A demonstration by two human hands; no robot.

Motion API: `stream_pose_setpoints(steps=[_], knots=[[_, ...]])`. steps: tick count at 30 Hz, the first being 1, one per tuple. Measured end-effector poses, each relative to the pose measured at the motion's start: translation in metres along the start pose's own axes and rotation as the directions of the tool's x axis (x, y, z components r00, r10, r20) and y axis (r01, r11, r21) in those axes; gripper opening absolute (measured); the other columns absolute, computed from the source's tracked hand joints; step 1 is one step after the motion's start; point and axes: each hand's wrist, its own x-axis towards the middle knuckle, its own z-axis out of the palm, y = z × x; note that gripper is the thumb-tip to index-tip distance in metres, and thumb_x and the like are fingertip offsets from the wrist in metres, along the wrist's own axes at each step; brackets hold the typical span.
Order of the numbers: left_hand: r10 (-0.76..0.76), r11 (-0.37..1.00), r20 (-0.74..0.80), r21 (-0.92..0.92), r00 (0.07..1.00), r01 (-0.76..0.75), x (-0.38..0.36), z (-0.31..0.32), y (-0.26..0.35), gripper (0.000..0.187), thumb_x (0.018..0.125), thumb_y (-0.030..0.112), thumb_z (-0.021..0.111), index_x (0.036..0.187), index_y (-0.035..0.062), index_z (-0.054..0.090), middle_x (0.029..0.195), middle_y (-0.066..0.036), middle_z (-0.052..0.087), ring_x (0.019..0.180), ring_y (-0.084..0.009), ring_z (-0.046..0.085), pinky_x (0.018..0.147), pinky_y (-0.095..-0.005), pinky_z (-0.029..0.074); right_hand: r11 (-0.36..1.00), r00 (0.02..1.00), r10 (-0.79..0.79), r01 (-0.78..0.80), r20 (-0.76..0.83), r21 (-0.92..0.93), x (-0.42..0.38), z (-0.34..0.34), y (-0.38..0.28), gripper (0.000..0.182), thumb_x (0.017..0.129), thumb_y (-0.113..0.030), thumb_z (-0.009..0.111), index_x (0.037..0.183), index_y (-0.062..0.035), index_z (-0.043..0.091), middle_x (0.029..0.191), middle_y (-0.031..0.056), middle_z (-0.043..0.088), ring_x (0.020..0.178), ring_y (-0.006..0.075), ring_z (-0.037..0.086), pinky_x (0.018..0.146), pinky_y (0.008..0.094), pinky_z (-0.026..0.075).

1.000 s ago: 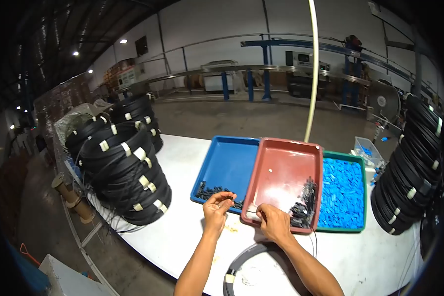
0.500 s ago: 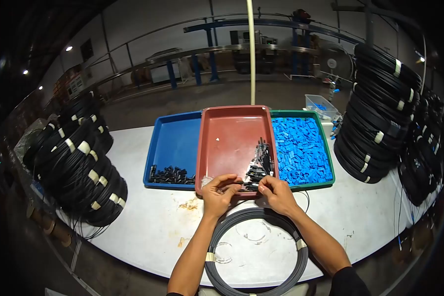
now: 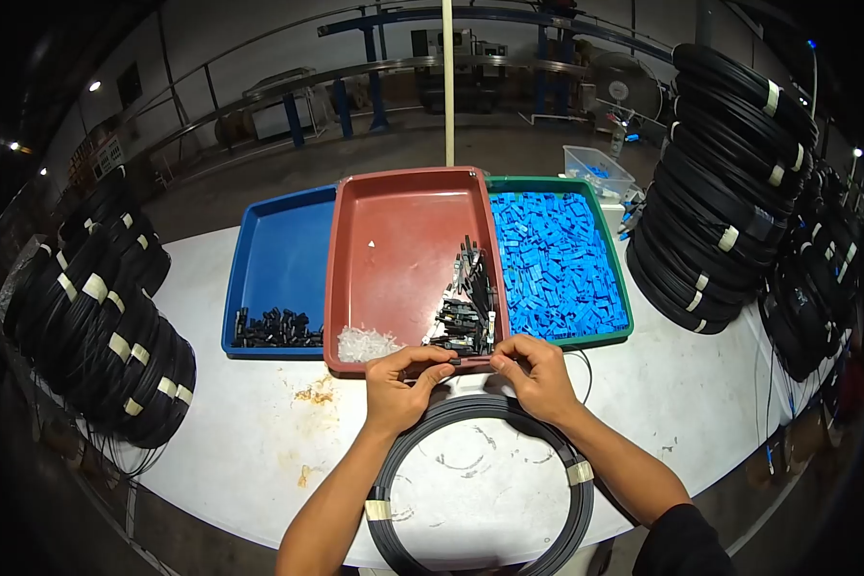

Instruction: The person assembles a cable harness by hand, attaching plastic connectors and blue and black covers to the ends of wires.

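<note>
My left hand (image 3: 403, 386) pinches a small black connector piece (image 3: 455, 361) between thumb and forefinger, at the front rim of the red tray (image 3: 408, 245). Facing it, my right hand (image 3: 536, 379) has thumb and forefinger closed on a thin cable, whose tip between the hands is hard to make out. A loop of thin black cable (image 3: 587, 379) curves out beside the right hand. Under both wrists lies a coil of black cable (image 3: 390, 480) bound with pale tape. Black connectors (image 3: 463, 322) lie in the red tray's right side, clear plastic pieces (image 3: 365, 344) in its front left corner.
A blue tray (image 3: 280, 235) with black parts (image 3: 278, 328) stands left, and a green tray (image 3: 616, 264) full of blue clips (image 3: 557, 264) right. Stacked cable coils flank the table on the left (image 3: 106, 326) and right (image 3: 730, 192). A clear bin (image 3: 597, 171) sits behind.
The view has shifted, so the trays appear further left and higher. My hands now sit at the red tray's front rim, still close together, and the clear pieces show more fully.
</note>
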Motion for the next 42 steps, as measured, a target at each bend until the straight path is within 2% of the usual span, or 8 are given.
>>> stream_pose_setpoints(steps=[4, 6, 8, 14, 26, 34, 38, 42], knots=[[0.009, 1.000, 0.021, 0.013, 1.000, -0.009, 0.000, -0.002, 0.003, 0.014, 0.083, -0.002, 0.080, 0.097, 0.0000, 0.078, 0.094, -0.012, 0.079, 0.088, -0.0165, 0.075, 0.078, -0.0280, 0.060, 0.997, 0.998, -0.065, 0.065, -0.013, -0.042, -0.001, -0.003, -0.004, 0.017, 0.093, -0.019, 0.069, 0.087, -0.0028, 0.068, 0.080, 0.0102, 0.068, 0.075, 0.0279, 0.062, 0.072, 0.0392, 0.041], [0.061, 0.989, 0.077, 0.133, 0.995, -0.071, -0.001, -0.005, 0.001, 0.014, 0.084, -0.006, 0.079, 0.097, -0.0038, 0.074, 0.100, -0.017, 0.077, 0.090, -0.0185, 0.074, 0.081, -0.0295, 0.061, 0.994, 0.995, -0.098, 0.097, -0.023, -0.042, -0.002, -0.003, -0.003, 0.018, 0.094, -0.020, 0.067, 0.087, -0.0035, 0.067, 0.080, 0.0091, 0.067, 0.073, 0.0272, 0.060, 0.072, 0.0387, 0.037], [0.056, 0.988, 0.080, 0.142, 0.995, -0.067, -0.002, -0.004, 0.002, 0.014, 0.084, -0.006, 0.079, 0.096, -0.0036, 0.074, 0.099, -0.017, 0.077, 0.089, -0.0193, 0.075, 0.081, -0.0296, 0.061, 0.987, 0.991, -0.132, 0.133, 0.022, -0.087, -0.002, -0.003, 0.000, 0.018, 0.093, -0.021, 0.070, 0.087, -0.0034, 0.068, 0.078, 0.0074, 0.067, 0.069, 0.0224, 0.056, 0.072, 0.0355, 0.037], [0.019, 0.990, 0.061, 0.137, 0.998, -0.027, -0.001, -0.001, 0.008, 0.012, 0.081, -0.002, 0.081, 0.093, -0.0001, 0.079, 0.096, -0.013, 0.079, 0.092, -0.0205, 0.076, 0.087, -0.0324, 0.059, 0.982, 0.985, -0.169, 0.172, 0.033, -0.083, -0.002, -0.003, 0.001, 0.020, 0.094, -0.022, 0.065, 0.085, -0.0042, 0.066, 0.078, 0.0084, 0.065, 0.067, 0.0256, 0.055, 0.070, 0.0378, 0.032], [0.087, 0.972, 0.113, 0.209, 0.990, -0.110, -0.002, -0.003, 0.006, 0.013, 0.080, -0.001, 0.082, 0.093, 0.0004, 0.080, 0.094, -0.013, 0.079, 0.086, -0.0200, 0.077, 0.080, -0.0304, 0.060, 0.966, 0.972, -0.229, 0.234, 0.055, -0.110, -0.002, -0.004, -0.002, 0.018, 0.093, -0.020, 0.066, 0.084, -0.0050, 0.066, 0.075, 0.0077, 0.064, 0.067, 0.0251, 0.055, 0.069, 0.0381, 0.032], [0.260, 0.907, 0.170, 0.296, 0.951, -0.300, 0.003, 0.009, 0.018, 0.015, 0.081, 0.005, 0.083, 0.095, 0.0012, 0.080, 0.094, -0.013, 0.079, 0.082, -0.0183, 0.077, 0.074, -0.0290, 0.061, 0.925, 0.939, -0.344, 0.342, 0.016, -0.163, -0.001, -0.001, -0.002, 0.013, 0.091, -0.016, 0.069, 0.083, -0.0065, 0.066, 0.073, 0.0061, 0.062, 0.068, 0.0249, 0.056, 0.069, 0.0381, 0.032], [0.223, 0.924, 0.107, 0.293, 0.969, -0.246, 0.001, 0.004, 0.016, 0.013, 0.082, 0.006, 0.082, 0.095, 0.0011, 0.080, 0.093, -0.013, 0.079, 0.078, -0.0172, 0.076, 0.071, -0.0282, 0.060, 0.926, 0.942, -0.336, 0.329, -0.007, -0.185, -0.001, -0.001, -0.001, 0.013, 0.091, -0.016, 0.070, 0.084, -0.0064, 0.066, 0.074, 0.0064, 0.063, 0.069, 0.0255, 0.057, 0.069, 0.0384, 0.033], [0.180, 0.919, 0.180, 0.320, 0.967, -0.231, 0.000, 0.000, 0.013, 0.011, 0.083, 0.003, 0.080, 0.093, 0.0008, 0.080, 0.090, -0.013, 0.079, 0.071, -0.0152, 0.074, 0.064, -0.0264, 0.058, 0.919, 0.948, -0.314, 0.316, 0.048, -0.234, -0.003, -0.001, -0.001, 0.011, 0.092, -0.017, 0.069, 0.089, -0.0057, 0.067, 0.079, 0.0070, 0.065, 0.072, 0.0263, 0.058, 0.068, 0.0385, 0.033]])
